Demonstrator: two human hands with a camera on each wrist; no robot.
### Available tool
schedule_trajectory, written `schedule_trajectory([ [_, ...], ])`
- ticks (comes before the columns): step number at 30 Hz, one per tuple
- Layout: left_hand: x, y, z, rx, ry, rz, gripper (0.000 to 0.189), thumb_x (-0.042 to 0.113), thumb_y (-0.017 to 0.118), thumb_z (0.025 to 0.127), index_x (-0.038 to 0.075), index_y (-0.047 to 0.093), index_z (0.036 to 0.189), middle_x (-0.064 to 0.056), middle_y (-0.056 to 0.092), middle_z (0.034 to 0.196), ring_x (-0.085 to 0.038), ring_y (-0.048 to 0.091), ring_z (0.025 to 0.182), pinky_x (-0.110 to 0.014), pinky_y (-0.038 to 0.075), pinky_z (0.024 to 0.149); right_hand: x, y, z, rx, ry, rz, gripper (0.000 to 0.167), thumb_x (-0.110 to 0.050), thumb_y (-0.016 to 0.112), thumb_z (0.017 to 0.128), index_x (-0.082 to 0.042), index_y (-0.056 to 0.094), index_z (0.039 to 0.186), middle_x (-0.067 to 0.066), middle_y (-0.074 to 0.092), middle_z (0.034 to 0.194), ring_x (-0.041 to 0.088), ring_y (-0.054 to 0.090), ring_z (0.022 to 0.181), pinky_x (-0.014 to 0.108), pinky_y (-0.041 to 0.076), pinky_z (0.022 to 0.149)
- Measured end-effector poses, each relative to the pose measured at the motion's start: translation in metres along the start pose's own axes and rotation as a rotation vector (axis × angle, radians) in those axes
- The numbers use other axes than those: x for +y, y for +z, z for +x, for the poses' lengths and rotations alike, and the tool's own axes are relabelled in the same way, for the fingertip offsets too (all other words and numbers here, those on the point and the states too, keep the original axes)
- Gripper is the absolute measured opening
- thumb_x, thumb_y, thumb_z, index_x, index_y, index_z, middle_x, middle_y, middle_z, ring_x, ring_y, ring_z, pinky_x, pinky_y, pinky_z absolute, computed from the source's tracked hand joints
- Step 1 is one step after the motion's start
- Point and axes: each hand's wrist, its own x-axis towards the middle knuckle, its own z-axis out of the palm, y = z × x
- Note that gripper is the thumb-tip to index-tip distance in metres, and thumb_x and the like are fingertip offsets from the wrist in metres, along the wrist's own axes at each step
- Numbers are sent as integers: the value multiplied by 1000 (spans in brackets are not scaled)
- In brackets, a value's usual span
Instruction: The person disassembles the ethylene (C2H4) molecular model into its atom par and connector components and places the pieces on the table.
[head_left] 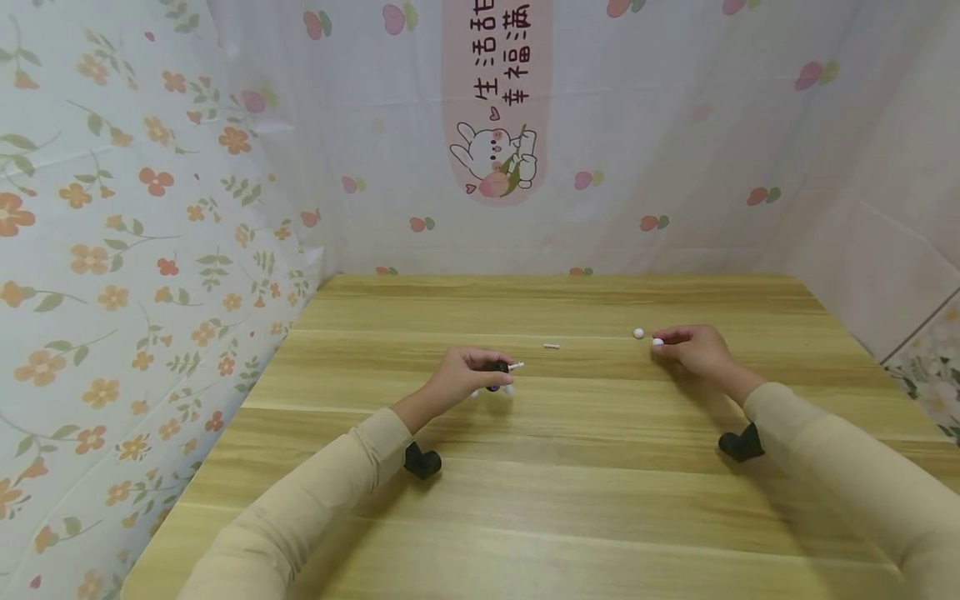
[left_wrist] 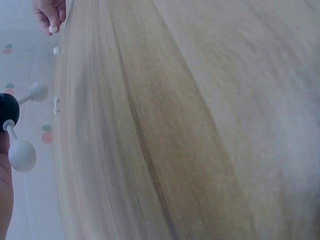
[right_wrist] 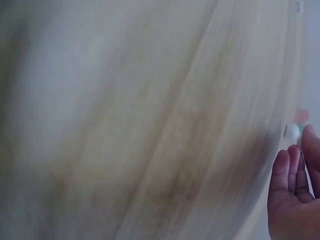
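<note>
In the head view my left hand (head_left: 467, 377) grips a ball-and-stick molecular model by its black ball (head_left: 501, 366). A bare white stick (head_left: 517, 365) points right from it. White balls on short pegs branch off the black ball, such as the large white ball (left_wrist: 23, 156) in the left wrist view. My right hand (head_left: 697, 350), far to the right, pinches a small white ball (head_left: 657, 342) between thumb and fingertips. A second white ball (head_left: 638, 333) lies on the table just left of those fingertips. Between the hands lies a loose white connector stick (head_left: 551, 346).
The wooden table (head_left: 585, 517) stretches back to a printed curtain (head_left: 637, 125). A flowered curtain (head_left: 135, 275) closes off the left side. Black wrist pieces show below each sleeve, one on the left (head_left: 423, 462) and one on the right (head_left: 741, 443).
</note>
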Motion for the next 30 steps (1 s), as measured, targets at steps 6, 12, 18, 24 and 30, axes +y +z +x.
schedule_trajectory([
  [6, -1, -1, 1, -11, 0, 13, 27, 2, 71, 88, -7, 68, 113, -18, 71, 99, -43, 61, 86, -64, 46, 82, 7, -3, 7, -2, 9, -48, 44, -28, 69, 93, 3, 63, 123, 20, 61, 120, 23, 53, 95, 28, 50, 68],
  [12, 1, -1, -1, 4, -8, -1, 29, 6, 73, 87, -5, 69, 114, -20, 69, 105, -28, 65, 86, -55, 51, 81, 11, -2, 11, 7, -9, -88, 40, -24, 71, 91, 4, 65, 119, 18, 64, 112, 22, 55, 88, 28, 50, 66],
  [18, 1, -1, -1, 11, 7, 8, 28, 9, 77, 84, 0, 72, 110, -22, 69, 104, -17, 66, 81, -45, 55, 78, 12, -2, 11, 12, -6, -95, 40, -23, 72, 90, 5, 66, 118, 20, 64, 112, 22, 55, 87, 27, 50, 65],
  [24, 2, -1, -1, -1, 22, -9, 28, 9, 79, 82, 1, 73, 109, -28, 67, 104, -18, 66, 80, -37, 56, 74, 10, -2, 10, 10, -10, -118, 42, -24, 71, 91, 5, 64, 120, 23, 62, 117, 24, 55, 90, 27, 48, 68],
  [30, 2, 0, 0, -7, 20, -6, 28, 9, 79, 82, 1, 73, 109, -26, 68, 103, -18, 66, 80, -43, 56, 76, 9, -1, 9, -10, -5, -103, 45, -23, 70, 92, 6, 61, 125, 24, 61, 119, 27, 56, 95, 28, 49, 69],
])
